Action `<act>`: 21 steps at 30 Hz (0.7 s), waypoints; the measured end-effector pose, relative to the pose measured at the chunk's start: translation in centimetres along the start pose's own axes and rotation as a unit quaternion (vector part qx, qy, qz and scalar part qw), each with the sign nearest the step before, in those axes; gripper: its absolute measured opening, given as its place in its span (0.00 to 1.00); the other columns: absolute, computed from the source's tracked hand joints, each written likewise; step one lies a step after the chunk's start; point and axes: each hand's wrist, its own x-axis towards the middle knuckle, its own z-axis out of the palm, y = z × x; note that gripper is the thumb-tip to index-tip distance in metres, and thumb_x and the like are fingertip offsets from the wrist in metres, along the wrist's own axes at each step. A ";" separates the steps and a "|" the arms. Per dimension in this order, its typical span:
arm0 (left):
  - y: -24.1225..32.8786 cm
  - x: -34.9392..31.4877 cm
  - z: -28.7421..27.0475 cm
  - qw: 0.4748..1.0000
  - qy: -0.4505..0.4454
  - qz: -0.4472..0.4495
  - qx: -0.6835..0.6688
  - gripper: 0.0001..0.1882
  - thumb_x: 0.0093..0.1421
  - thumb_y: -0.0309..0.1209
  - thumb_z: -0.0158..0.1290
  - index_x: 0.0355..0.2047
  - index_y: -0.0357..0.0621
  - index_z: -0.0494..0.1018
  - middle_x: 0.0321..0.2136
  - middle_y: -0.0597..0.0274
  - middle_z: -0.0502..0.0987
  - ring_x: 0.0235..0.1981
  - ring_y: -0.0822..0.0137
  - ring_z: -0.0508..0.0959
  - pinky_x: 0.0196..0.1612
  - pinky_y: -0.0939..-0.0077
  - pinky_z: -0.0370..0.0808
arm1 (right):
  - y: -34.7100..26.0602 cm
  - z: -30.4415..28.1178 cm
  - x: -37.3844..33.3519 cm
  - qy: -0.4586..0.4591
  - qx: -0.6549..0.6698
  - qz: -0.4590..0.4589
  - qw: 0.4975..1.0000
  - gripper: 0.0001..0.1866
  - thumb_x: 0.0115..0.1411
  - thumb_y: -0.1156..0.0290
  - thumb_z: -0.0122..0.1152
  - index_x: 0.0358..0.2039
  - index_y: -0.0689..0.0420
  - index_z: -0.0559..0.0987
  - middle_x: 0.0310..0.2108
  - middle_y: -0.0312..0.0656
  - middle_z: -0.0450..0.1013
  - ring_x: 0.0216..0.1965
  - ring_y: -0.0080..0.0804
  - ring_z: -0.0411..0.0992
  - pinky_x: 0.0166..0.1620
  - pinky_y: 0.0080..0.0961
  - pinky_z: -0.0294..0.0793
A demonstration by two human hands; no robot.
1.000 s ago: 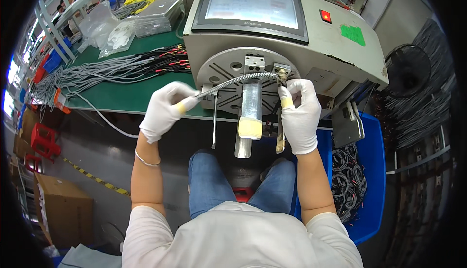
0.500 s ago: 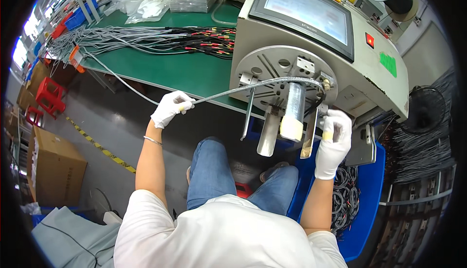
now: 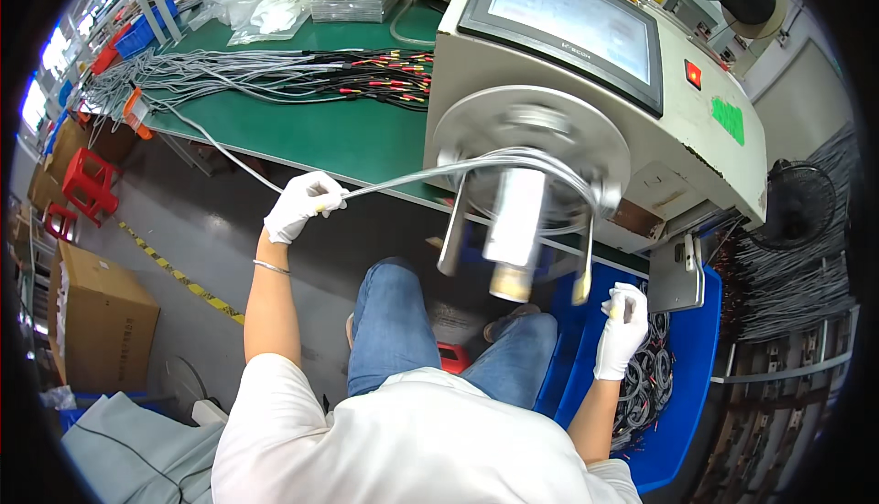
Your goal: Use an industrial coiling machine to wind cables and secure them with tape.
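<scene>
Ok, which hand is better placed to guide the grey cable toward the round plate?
Probably the left: the left hand grips the grey cable, which runs from it to the blurred round plate. The right hand is near the blue bin, holding no visible cable.

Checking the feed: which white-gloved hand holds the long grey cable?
The left white-gloved hand, pinching the grey cable; the right hand is away from it.

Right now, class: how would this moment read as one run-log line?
left hand: pinching grey cable | right hand: off cable, near blue bin | metal disc: motion-blurred, cable curving across its front
</scene>
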 end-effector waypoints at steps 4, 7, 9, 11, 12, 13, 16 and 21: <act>0.1 -0.3 -0.1 1.000 0.001 -0.003 0.004 0.07 0.50 0.27 0.58 0.30 0.38 0.75 0.25 0.58 0.77 0.22 0.74 0.71 0.27 0.82 0.68 | -0.3 1.0 0.1 0.000 0.007 -0.011 1.000 0.05 0.63 0.74 0.53 0.37 0.61 0.75 0.33 0.36 0.72 0.27 0.19 0.69 0.33 0.17 0.72; 0.9 -0.2 -0.1 1.000 -0.003 -0.010 0.014 0.07 0.50 0.28 0.58 0.29 0.38 0.75 0.25 0.58 0.77 0.22 0.74 0.72 0.27 0.82 0.68 | -0.2 1.4 0.0 -0.003 0.010 -0.008 1.000 0.05 0.63 0.74 0.53 0.38 0.61 0.75 0.32 0.36 0.72 0.27 0.18 0.69 0.33 0.17 0.72; 1.7 -0.2 0.1 0.999 -0.016 -0.024 0.027 0.07 0.50 0.28 0.59 0.27 0.38 0.75 0.24 0.58 0.77 0.22 0.74 0.72 0.27 0.82 0.68 | -0.2 1.7 -0.1 -0.007 0.013 -0.008 1.000 0.06 0.63 0.74 0.53 0.38 0.61 0.75 0.32 0.36 0.72 0.27 0.18 0.69 0.33 0.17 0.72; 1.4 -0.5 -0.2 0.999 -0.021 -0.020 0.023 0.07 0.49 0.28 0.59 0.27 0.39 0.75 0.24 0.58 0.77 0.22 0.74 0.72 0.27 0.82 0.68 | -0.4 1.9 -0.1 -0.010 0.020 -0.014 1.000 0.06 0.63 0.74 0.53 0.38 0.61 0.75 0.31 0.36 0.72 0.27 0.18 0.69 0.33 0.17 0.72; 1.1 -0.6 -0.4 0.999 -0.031 -0.016 0.019 0.06 0.49 0.28 0.59 0.26 0.39 0.75 0.24 0.58 0.77 0.22 0.74 0.72 0.27 0.82 0.68 | -0.4 1.9 -0.2 -0.011 0.023 -0.017 1.000 0.06 0.63 0.74 0.53 0.37 0.61 0.75 0.31 0.36 0.72 0.27 0.18 0.69 0.33 0.17 0.72; 1.1 -0.6 -0.4 0.999 -0.043 -0.011 0.015 0.06 0.49 0.28 0.60 0.25 0.39 0.75 0.24 0.58 0.77 0.22 0.74 0.72 0.27 0.82 0.68 | -0.5 1.9 -0.2 -0.011 0.024 -0.017 1.000 0.06 0.63 0.74 0.53 0.37 0.61 0.75 0.31 0.36 0.72 0.27 0.18 0.69 0.33 0.17 0.72; 1.2 -1.1 -0.3 0.998 -0.046 -0.027 0.019 0.06 0.48 0.27 0.60 0.24 0.39 0.75 0.24 0.58 0.77 0.21 0.74 0.72 0.26 0.82 0.68 | -0.6 1.5 -0.2 -0.005 0.027 0.015 1.000 0.05 0.62 0.77 0.53 0.38 0.61 0.74 0.35 0.37 0.72 0.28 0.19 0.69 0.33 0.16 0.70; 0.7 -1.2 -0.4 0.997 -0.063 -0.038 0.018 0.05 0.47 0.26 0.59 0.24 0.39 0.75 0.24 0.57 0.78 0.20 0.73 0.73 0.25 0.82 0.68 | 0.3 1.1 -0.1 -0.011 0.025 0.006 1.000 0.05 0.62 0.77 0.53 0.37 0.61 0.74 0.35 0.37 0.72 0.28 0.19 0.68 0.33 0.16 0.70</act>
